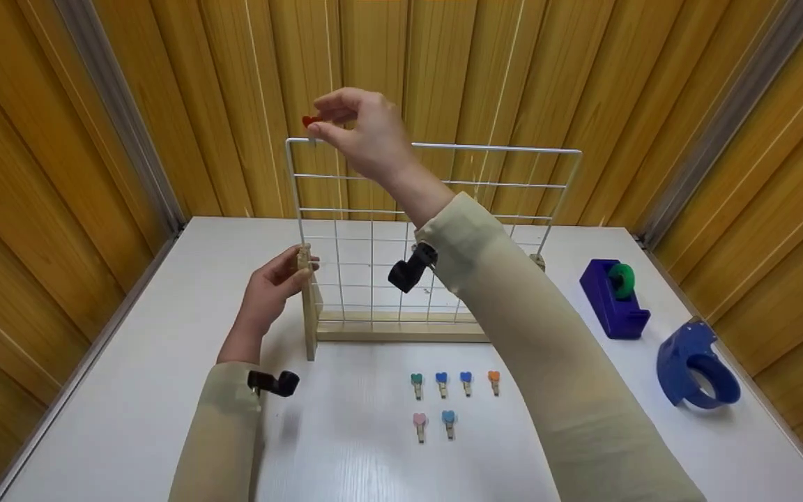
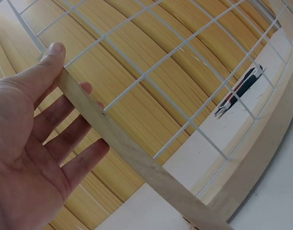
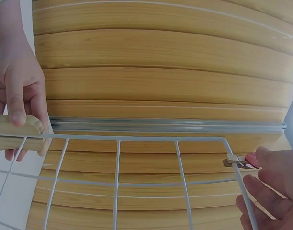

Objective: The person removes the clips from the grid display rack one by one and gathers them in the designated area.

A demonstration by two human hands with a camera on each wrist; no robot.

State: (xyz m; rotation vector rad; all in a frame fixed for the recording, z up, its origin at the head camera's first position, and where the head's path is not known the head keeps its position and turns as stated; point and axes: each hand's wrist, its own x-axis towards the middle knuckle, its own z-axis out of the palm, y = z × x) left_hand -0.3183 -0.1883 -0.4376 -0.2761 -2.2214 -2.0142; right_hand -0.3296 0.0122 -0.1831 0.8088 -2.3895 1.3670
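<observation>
My right hand [image 1: 372,136] pinches a small clothespin with a red heart [image 1: 309,121] at the top left corner of a white wire grid rack [image 1: 495,147]. In the right wrist view, the clothespin's wooden tip [image 3: 232,158] overlaps the wire just below the corner, and thumb and fingers are at its heart end. Lower down, my left hand [image 1: 262,296] holds the rack's left wooden post [image 1: 310,317] near its top. The left wrist view shows the thumb on one side of that post [image 2: 132,148] and the fingers reaching behind it.
Several heart clothespins lie before the rack, among them a green one [image 1: 416,380], a pink one [image 1: 419,422] and an orange one [image 1: 494,380]. At right stand a purple tape dispenser [image 1: 607,307] and a blue ring-shaped holder [image 1: 680,369]. A dark-handled tool [image 2: 242,88] lies behind the grid.
</observation>
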